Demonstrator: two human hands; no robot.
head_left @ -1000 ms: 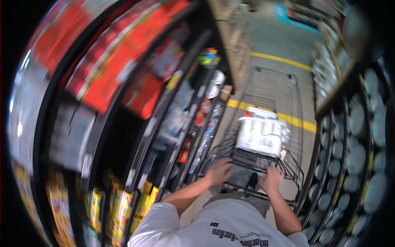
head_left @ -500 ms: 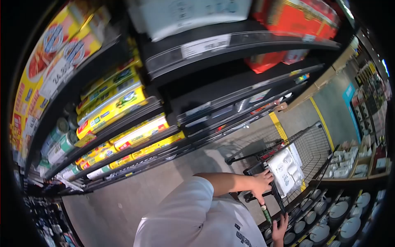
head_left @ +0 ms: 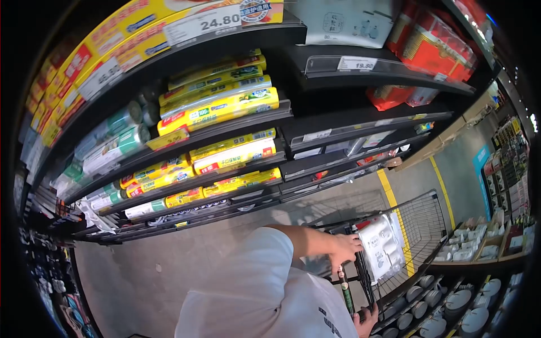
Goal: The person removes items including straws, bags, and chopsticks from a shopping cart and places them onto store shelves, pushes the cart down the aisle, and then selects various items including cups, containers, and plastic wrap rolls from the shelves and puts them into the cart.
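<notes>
My left hand (head_left: 344, 248) is on the push bar of a wire shopping cart (head_left: 425, 225), its thumb by the bar and its fingers bent over the black frame. Lower down, my right hand (head_left: 366, 323) is at the other end of the dark handle with green print (head_left: 345, 290), thumb and fingers on either side; part of its grip is hidden. A white plastic-wrapped pack (head_left: 380, 248) lies in the cart, close to my left fingertips. Neither hand touches the shelves.
Along the left runs a black shelf unit (head_left: 225, 118) with yellow rolls (head_left: 220, 110), yellow boxes (head_left: 129, 34) and red packs (head_left: 437, 45). Plates and bowls (head_left: 456, 298) fill a rack at lower right. Yellow lines (head_left: 442, 183) mark the grey floor (head_left: 152, 270).
My view has turned, so the shelf goods sit further right and the cart further left. The right hand's spread fingers have come in against the cart handle; the left stays on it.
</notes>
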